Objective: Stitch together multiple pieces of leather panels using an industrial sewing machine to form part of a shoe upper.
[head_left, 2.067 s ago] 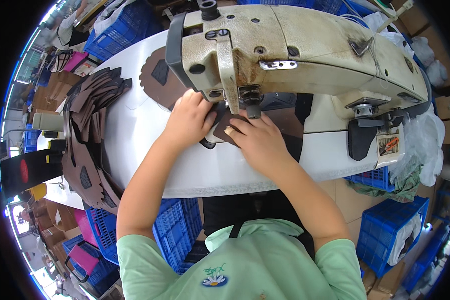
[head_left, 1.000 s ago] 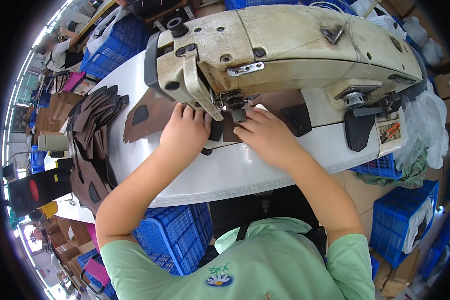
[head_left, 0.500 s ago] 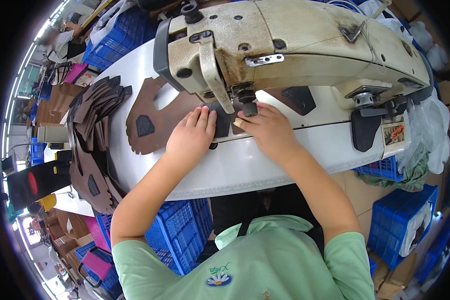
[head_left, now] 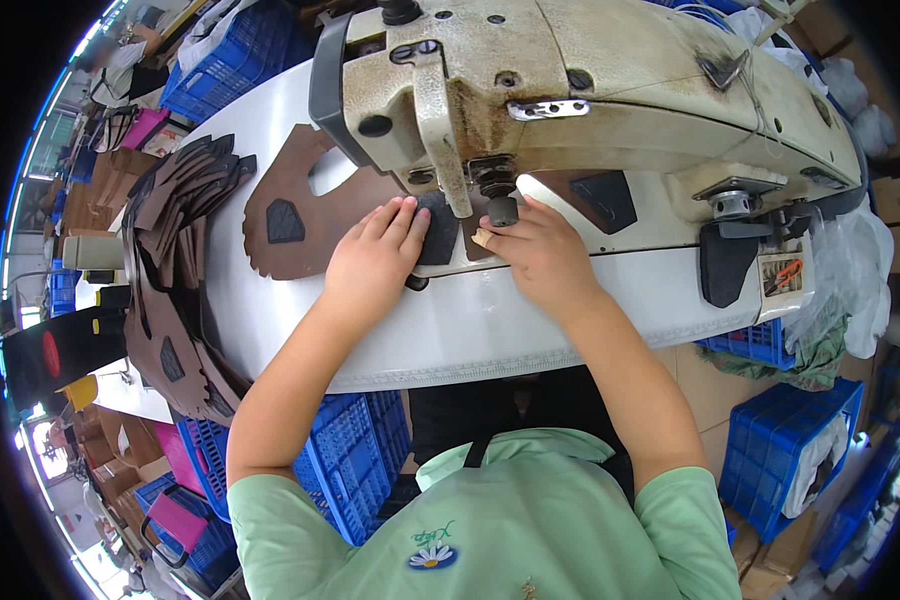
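Note:
A large brown panel (head_left: 292, 252) with scalloped edges and black patches lies on the white bed of a sewing machine (head_left: 650, 110). My left hand (head_left: 372, 262) rests flat on it, fingers stretched forward beside a black patch (head_left: 437, 236) near the needle area. My right hand (head_left: 548, 262) lies at the other side of the needle area, fingers extended over the work, some of them partly behind the machine's dark knob (head_left: 503, 211). A pale wrap (head_left: 483, 238) covers one of its fingertips. The machine head hides the needle point.
Stacked brown pieces (head_left: 178, 225) hang over the table's left end. A loose black patch (head_left: 727, 265) and orange-handled snips (head_left: 788, 272) lie at the right. Blue crates (head_left: 345, 470) stand below, with another crate (head_left: 770, 450) at the right. A person (head_left: 120, 70) sits far left.
The view has shifted slightly. My hands keep nearly the same places on the panel, which sits a touch farther left against the machine.

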A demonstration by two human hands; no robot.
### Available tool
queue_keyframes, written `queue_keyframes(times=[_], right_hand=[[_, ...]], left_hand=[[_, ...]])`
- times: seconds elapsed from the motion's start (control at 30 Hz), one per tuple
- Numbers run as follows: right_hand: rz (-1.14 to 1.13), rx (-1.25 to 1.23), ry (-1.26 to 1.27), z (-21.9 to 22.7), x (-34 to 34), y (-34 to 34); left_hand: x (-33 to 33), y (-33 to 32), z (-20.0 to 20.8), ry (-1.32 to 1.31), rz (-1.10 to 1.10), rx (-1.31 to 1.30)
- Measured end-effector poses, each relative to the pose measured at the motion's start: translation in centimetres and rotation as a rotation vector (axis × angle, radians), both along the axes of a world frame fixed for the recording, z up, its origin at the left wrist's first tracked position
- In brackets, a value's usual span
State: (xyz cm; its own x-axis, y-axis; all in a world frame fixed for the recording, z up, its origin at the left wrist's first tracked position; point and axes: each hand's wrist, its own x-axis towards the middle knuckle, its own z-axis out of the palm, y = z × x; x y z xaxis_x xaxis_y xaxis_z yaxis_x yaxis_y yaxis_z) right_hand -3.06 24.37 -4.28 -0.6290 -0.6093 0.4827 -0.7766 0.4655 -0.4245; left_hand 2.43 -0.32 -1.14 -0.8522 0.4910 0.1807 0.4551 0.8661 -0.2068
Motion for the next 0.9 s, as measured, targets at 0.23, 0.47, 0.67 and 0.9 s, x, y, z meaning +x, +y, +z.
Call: queue_keyframes(times=[0.23,0.47,0.67,0.9], right_hand=[[0.023,-0.027,-0.029,0.09,-0.11,-0.05],[0.014,0.01,-0.012,0.07,0.0,0.14],[0.013,0.047,-0.003,0.24,0.3,-0.01],[0.006,0.053,0.011,0.47,0.38,-0.07]], left_hand=[[-0.33,-0.91,-0.26,0.005,-0.012,0.089],[-0.33,-0.69,-0.45,-0.006,0.008,0.096],[-0.26,-0.8,-0.07,-0.033,0.015,0.1],[-0.42,-0.75,-0.09,-0.022,0.017,0.072]])
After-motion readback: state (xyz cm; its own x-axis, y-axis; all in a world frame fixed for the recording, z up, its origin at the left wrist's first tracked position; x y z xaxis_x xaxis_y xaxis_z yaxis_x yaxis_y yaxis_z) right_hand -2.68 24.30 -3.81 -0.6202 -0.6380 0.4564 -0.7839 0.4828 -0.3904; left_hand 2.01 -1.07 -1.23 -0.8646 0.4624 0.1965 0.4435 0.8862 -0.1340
